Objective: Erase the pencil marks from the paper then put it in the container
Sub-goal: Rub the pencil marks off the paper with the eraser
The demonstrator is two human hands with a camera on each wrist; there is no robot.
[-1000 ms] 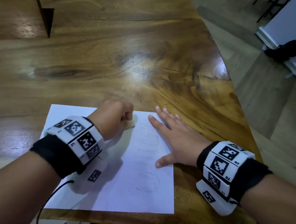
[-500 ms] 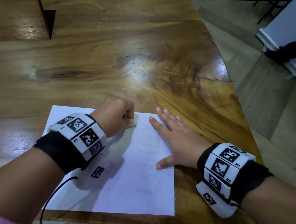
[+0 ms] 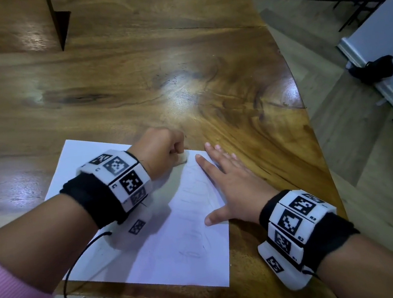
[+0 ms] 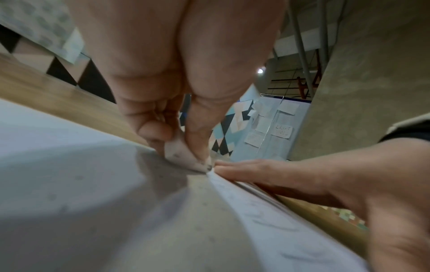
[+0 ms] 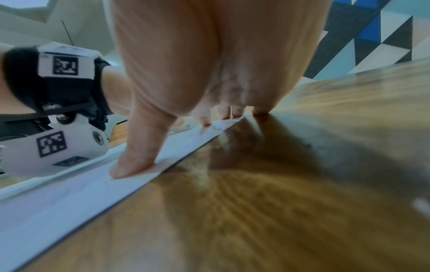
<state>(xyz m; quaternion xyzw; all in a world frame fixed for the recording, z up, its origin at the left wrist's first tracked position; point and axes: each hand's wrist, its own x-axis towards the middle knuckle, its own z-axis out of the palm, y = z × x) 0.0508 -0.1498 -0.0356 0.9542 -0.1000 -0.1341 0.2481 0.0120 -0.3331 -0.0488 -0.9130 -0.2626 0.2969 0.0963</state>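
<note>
A white sheet of paper [image 3: 167, 246] with faint pencil marks lies near the front edge of the wooden table [image 3: 182, 65]. My left hand [image 3: 164, 149] grips a white eraser [image 3: 182, 159] and presses it on the paper's far edge; the left wrist view shows the eraser [image 4: 184, 156] pinched between thumb and fingers, its tip on the paper [image 4: 104, 211]. My right hand [image 3: 228, 182] lies flat with straight fingers on the paper's right edge, thumb on the sheet. In the right wrist view the thumb [image 5: 132, 162] presses the paper [image 5: 58, 202]. No container is in view.
The table's curved right edge [image 3: 308, 117] drops to a tiled floor. A dark wedge-shaped gap [image 3: 61, 24] sits at the table's far left. A black cable [image 3: 69, 283] hangs from my left wristband over the front edge.
My left hand has slid the eraser away from me and slightly right, up to the paper's far edge. The right hand has stayed flat in place.
</note>
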